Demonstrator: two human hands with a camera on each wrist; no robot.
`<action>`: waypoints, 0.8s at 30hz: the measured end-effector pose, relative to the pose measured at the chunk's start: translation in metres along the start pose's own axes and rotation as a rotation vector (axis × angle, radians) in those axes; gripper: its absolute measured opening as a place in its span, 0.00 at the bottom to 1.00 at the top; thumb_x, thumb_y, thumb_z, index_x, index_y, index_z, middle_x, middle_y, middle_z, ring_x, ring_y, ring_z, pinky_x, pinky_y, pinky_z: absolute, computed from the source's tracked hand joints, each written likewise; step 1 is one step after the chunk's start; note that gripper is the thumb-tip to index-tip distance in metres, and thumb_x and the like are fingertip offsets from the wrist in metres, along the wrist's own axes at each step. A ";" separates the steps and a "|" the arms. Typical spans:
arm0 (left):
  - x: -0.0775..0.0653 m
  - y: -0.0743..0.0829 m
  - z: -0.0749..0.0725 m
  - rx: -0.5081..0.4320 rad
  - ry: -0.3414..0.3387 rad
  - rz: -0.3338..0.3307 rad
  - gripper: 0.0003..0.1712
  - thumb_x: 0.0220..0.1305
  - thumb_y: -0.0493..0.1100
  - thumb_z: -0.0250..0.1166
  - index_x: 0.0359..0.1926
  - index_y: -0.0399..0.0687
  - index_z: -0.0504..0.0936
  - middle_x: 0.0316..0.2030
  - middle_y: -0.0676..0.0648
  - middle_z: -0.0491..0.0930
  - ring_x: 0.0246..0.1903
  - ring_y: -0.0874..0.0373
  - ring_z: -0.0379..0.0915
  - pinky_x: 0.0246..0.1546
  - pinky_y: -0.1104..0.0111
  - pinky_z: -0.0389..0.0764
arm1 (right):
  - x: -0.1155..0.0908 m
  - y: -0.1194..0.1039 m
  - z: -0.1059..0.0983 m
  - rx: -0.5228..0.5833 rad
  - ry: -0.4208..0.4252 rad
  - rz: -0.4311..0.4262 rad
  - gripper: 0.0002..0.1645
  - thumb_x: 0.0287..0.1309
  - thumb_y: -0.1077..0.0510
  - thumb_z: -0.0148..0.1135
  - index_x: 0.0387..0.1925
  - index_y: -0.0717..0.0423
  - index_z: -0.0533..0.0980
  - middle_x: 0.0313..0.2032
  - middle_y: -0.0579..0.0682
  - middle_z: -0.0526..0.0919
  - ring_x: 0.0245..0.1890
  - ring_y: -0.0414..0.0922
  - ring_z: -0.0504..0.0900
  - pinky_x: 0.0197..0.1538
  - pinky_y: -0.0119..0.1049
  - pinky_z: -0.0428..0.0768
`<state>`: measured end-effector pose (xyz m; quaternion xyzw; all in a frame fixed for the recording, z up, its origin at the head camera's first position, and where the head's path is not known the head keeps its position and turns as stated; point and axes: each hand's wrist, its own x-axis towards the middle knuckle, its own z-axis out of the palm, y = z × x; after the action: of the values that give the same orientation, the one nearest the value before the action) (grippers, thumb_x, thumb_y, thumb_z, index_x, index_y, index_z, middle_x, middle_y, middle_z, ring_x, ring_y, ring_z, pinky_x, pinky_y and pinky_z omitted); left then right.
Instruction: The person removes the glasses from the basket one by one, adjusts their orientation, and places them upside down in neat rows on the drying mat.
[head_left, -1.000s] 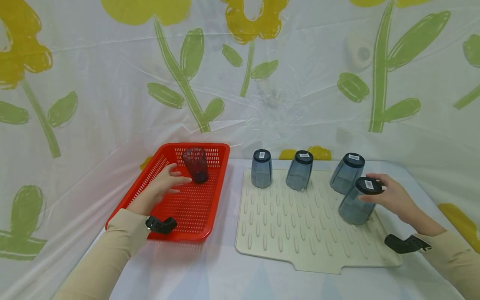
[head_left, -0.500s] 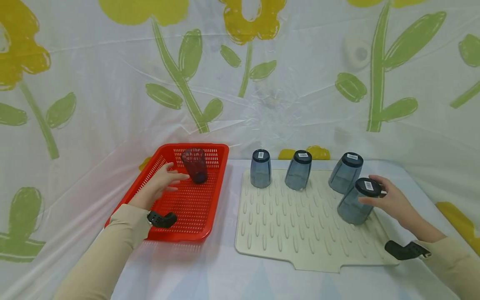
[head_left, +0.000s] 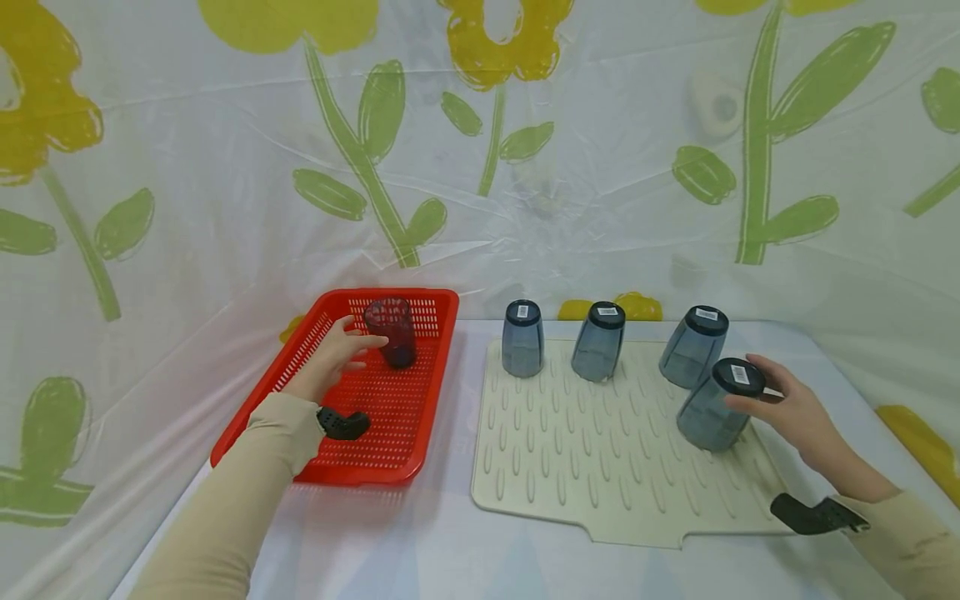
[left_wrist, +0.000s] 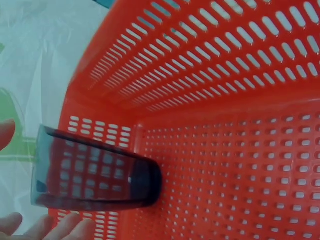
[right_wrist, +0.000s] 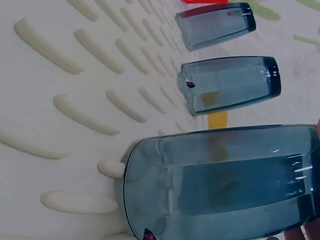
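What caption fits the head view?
Left hand reaches an upright cup in the red basket; right hand holds an inverted cup.

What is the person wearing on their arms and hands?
Both arms are in long beige sleeves that reach the wrists. A small black device is strapped at the left wrist and another black one at the right wrist. The left hand and right hand are bare: no gloves, no rings to be seen.
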<state>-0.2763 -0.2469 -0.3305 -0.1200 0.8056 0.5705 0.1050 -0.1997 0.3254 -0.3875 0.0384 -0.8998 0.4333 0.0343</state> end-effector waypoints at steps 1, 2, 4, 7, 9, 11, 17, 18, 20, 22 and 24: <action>0.002 -0.001 0.001 -0.016 0.008 0.004 0.54 0.60 0.44 0.61 0.71 0.46 0.29 0.70 0.37 0.40 0.64 0.39 0.52 0.62 0.51 0.60 | -0.001 0.000 -0.001 -0.003 0.018 -0.007 0.46 0.58 0.53 0.60 0.70 0.58 0.46 0.63 0.63 0.60 0.38 0.14 0.59 0.36 0.13 0.68; 0.003 -0.001 0.001 -0.025 0.014 0.010 0.53 0.60 0.43 0.60 0.71 0.46 0.29 0.70 0.37 0.40 0.64 0.39 0.51 0.62 0.51 0.60 | -0.002 -0.001 -0.001 -0.001 0.033 -0.018 0.46 0.57 0.53 0.60 0.70 0.58 0.47 0.61 0.55 0.63 0.38 0.14 0.60 0.36 0.13 0.68; 0.006 -0.002 0.002 -0.033 0.022 0.029 0.53 0.60 0.43 0.60 0.70 0.45 0.29 0.70 0.36 0.39 0.66 0.41 0.48 0.62 0.52 0.60 | -0.004 -0.003 -0.003 0.004 0.071 -0.042 0.44 0.57 0.54 0.60 0.69 0.58 0.50 0.55 0.41 0.66 0.39 0.15 0.61 0.36 0.11 0.67; 0.010 -0.004 0.003 -0.028 0.040 0.041 0.53 0.60 0.44 0.60 0.71 0.46 0.30 0.70 0.37 0.39 0.66 0.42 0.47 0.63 0.51 0.58 | -0.007 -0.008 -0.006 0.046 0.126 -0.058 0.40 0.57 0.55 0.60 0.68 0.51 0.54 0.49 0.25 0.61 0.39 0.16 0.61 0.37 0.10 0.67; 0.014 -0.006 0.003 -0.020 0.047 0.054 0.54 0.59 0.46 0.61 0.71 0.46 0.30 0.70 0.37 0.39 0.66 0.42 0.46 0.63 0.51 0.57 | -0.008 -0.012 -0.009 0.085 0.157 -0.062 0.38 0.58 0.57 0.59 0.67 0.45 0.56 0.49 0.24 0.61 0.40 0.16 0.62 0.37 0.10 0.67; 0.017 -0.008 0.003 -0.023 0.053 0.064 0.55 0.59 0.47 0.62 0.71 0.47 0.30 0.70 0.38 0.40 0.66 0.42 0.46 0.64 0.51 0.56 | -0.009 -0.017 -0.013 0.113 0.187 -0.065 0.37 0.58 0.58 0.59 0.67 0.41 0.57 0.49 0.23 0.60 0.40 0.17 0.62 0.37 0.09 0.67; 0.026 -0.013 0.004 -0.040 0.063 0.092 0.55 0.58 0.48 0.62 0.71 0.47 0.31 0.70 0.38 0.39 0.67 0.43 0.44 0.64 0.50 0.55 | -0.009 -0.031 -0.018 0.171 0.225 -0.092 0.36 0.58 0.61 0.58 0.66 0.40 0.58 0.48 0.24 0.63 0.42 0.18 0.65 0.37 0.08 0.67; 0.027 -0.014 0.004 -0.042 0.063 0.095 0.55 0.59 0.48 0.62 0.71 0.47 0.31 0.70 0.38 0.39 0.67 0.43 0.43 0.64 0.50 0.55 | -0.010 -0.033 -0.018 0.182 0.226 -0.097 0.36 0.58 0.62 0.58 0.66 0.40 0.58 0.48 0.24 0.63 0.42 0.18 0.65 0.37 0.08 0.67; 0.029 -0.015 0.005 -0.045 0.063 0.100 0.55 0.59 0.48 0.62 0.71 0.47 0.31 0.70 0.38 0.39 0.68 0.43 0.43 0.64 0.50 0.54 | -0.010 -0.037 -0.018 0.198 0.226 -0.111 0.36 0.58 0.63 0.57 0.66 0.40 0.59 0.48 0.25 0.64 0.41 0.19 0.66 0.38 0.09 0.68; 0.028 -0.014 0.005 -0.050 0.058 0.113 0.54 0.59 0.47 0.62 0.71 0.45 0.30 0.70 0.37 0.38 0.68 0.43 0.41 0.64 0.49 0.53 | -0.011 -0.040 -0.016 0.207 0.220 -0.133 0.35 0.58 0.64 0.57 0.65 0.40 0.60 0.48 0.25 0.64 0.42 0.19 0.67 0.38 0.09 0.68; 0.029 -0.014 0.006 -0.059 0.055 0.124 0.54 0.59 0.47 0.61 0.70 0.45 0.30 0.70 0.37 0.37 0.68 0.43 0.40 0.65 0.49 0.52 | -0.012 -0.042 -0.013 0.240 0.207 -0.174 0.35 0.58 0.67 0.56 0.64 0.41 0.61 0.50 0.27 0.65 0.44 0.21 0.67 0.40 0.09 0.69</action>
<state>-0.2993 -0.2474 -0.3538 -0.0888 0.7971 0.5957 0.0437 -0.1837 0.3098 -0.3476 0.0750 -0.8267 0.5345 0.1590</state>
